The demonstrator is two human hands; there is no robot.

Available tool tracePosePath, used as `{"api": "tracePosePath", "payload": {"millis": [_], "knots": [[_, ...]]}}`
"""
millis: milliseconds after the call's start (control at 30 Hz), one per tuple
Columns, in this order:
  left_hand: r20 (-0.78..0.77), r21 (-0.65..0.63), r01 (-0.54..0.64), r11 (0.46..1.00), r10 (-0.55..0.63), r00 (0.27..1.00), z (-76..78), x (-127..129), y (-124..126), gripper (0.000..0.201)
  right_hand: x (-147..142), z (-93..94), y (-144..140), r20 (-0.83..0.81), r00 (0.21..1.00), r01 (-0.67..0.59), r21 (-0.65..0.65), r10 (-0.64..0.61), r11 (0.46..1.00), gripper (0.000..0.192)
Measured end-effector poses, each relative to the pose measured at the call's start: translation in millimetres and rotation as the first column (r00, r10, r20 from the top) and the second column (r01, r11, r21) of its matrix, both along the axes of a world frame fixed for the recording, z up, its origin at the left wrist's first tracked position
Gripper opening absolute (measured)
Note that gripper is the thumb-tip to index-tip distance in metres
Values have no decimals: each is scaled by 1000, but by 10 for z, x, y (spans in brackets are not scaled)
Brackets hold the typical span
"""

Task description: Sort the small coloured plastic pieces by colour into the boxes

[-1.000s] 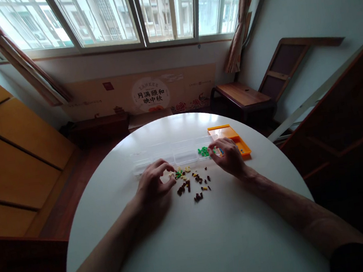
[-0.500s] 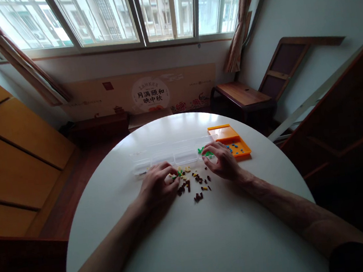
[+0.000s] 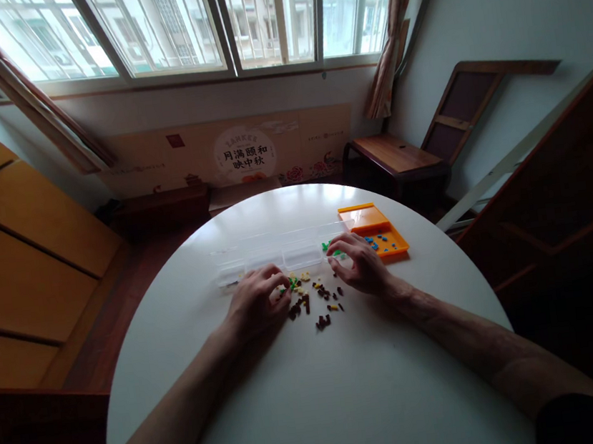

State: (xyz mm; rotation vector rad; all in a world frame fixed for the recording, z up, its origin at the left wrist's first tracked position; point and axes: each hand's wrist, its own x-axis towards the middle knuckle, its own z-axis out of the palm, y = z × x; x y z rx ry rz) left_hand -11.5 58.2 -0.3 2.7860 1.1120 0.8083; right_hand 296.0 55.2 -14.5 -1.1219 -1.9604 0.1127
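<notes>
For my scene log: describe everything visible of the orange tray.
The orange tray looks like glossy plastic. A ridge divides it: a paler, shiny far part, and a near part holding scattered small blue pieces. It lies flat on the white table, right of the clear box. The right hand overlaps its left edge in view; contact can't be told.

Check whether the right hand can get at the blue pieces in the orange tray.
Probably yes: the right hand is just beside the orange tray, and nothing appears to cover the blue pieces that show there.
</notes>
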Motion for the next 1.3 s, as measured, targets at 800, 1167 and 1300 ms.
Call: {"api": "tracePosePath", "payload": {"millis": [800,1167,1300], "knots": [[-19,27,22,999,-21,1000,-16,7,6,8,-5,47,-27,32,994,-106,21,105,994,6],[-45,28,24,999,-23,999,-38,-2,9,10,-30,42,-24,34,993,-115,25,114,993,7],[-29,41,6,999,-5,1000,-50,3,11,10,-25,46,-21,37,992,-122,33,120,992,7]]}}
